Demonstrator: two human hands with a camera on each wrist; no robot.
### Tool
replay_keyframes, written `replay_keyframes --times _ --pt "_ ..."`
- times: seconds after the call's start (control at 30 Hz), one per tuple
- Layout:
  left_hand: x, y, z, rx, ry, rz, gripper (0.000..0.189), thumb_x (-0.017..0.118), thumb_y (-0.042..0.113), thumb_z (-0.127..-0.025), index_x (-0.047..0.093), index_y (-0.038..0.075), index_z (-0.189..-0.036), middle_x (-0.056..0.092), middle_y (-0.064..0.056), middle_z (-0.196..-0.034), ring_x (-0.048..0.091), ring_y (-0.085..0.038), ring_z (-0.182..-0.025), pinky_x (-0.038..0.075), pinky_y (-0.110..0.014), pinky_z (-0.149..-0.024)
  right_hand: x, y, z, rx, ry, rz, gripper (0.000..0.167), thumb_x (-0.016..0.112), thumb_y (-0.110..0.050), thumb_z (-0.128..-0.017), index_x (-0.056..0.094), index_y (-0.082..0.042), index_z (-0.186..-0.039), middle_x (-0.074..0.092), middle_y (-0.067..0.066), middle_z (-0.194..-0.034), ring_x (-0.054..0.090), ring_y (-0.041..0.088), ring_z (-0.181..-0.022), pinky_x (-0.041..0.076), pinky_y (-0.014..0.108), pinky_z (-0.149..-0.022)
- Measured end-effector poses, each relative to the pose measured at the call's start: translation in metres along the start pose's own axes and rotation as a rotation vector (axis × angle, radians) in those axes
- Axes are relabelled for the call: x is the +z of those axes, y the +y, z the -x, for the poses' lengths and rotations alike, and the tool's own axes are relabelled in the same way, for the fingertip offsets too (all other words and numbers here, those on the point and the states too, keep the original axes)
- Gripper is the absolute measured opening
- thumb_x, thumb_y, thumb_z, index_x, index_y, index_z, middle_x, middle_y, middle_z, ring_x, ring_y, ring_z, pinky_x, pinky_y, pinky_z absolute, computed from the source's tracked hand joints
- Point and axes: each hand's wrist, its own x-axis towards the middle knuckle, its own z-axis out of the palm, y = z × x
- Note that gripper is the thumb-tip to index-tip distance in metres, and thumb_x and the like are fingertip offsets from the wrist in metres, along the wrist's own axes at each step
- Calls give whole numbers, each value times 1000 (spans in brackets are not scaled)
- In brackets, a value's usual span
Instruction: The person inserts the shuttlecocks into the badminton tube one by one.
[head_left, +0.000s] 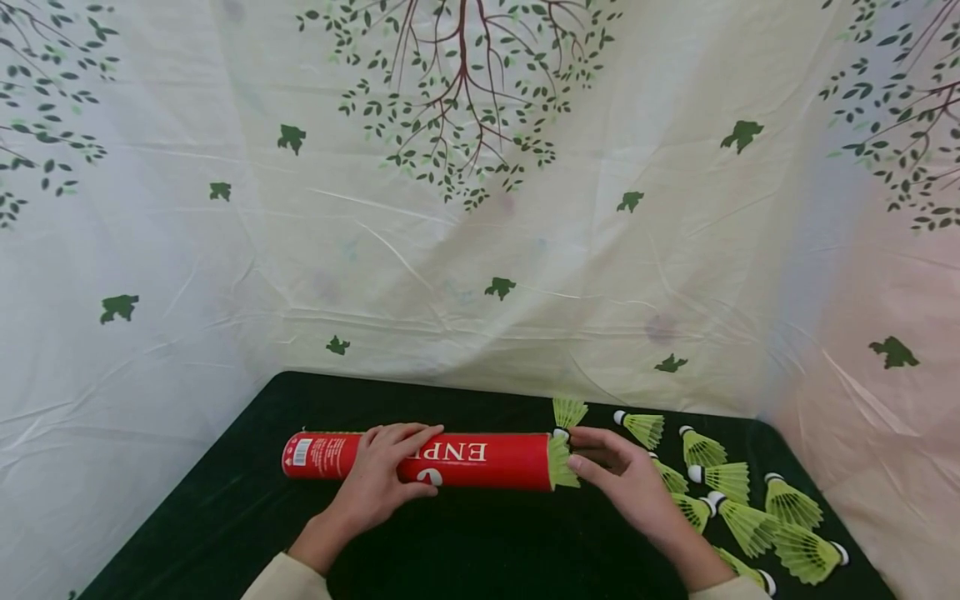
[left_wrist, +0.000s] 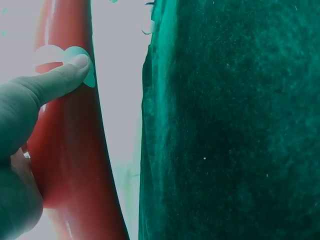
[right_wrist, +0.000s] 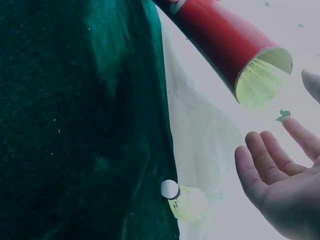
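Observation:
A red cardboard shuttlecock tube (head_left: 495, 461) with white lettering lies sideways above the dark green cloth. Across its middle my left hand (head_left: 386, 467) grips it, fingers over the top and thumb (left_wrist: 70, 75) along the near side. Out of the tube's right mouth sticks the yellow-green skirt of a shuttlecock (right_wrist: 259, 82); its base is hidden inside. Beside that mouth is my right hand (head_left: 618, 475), its fingers (right_wrist: 272, 160) extended and apart from the skirt in the right wrist view. Another shuttlecock (head_left: 569, 412) lies just behind the mouth.
Several loose yellow-green shuttlecocks (head_left: 723, 481) with white bases are spread over the right side of the dark green table (head_left: 480, 550). A pale curtain (head_left: 420, 275) printed with branches and leaves encloses the back and sides.

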Motion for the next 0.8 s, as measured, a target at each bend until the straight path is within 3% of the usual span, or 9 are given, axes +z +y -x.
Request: replay_keyframes --times 0.8 --pt "0 3 0 4 6 -11 87 91 25 -72 48 45 -145 54 5 -139 46 -21 -127 22 -60 -112 8 -2 -1 48 -31 -35 48 77 -25 -90 62 -10 -133 61 13 -133 65 27 -110 54 42 -91"
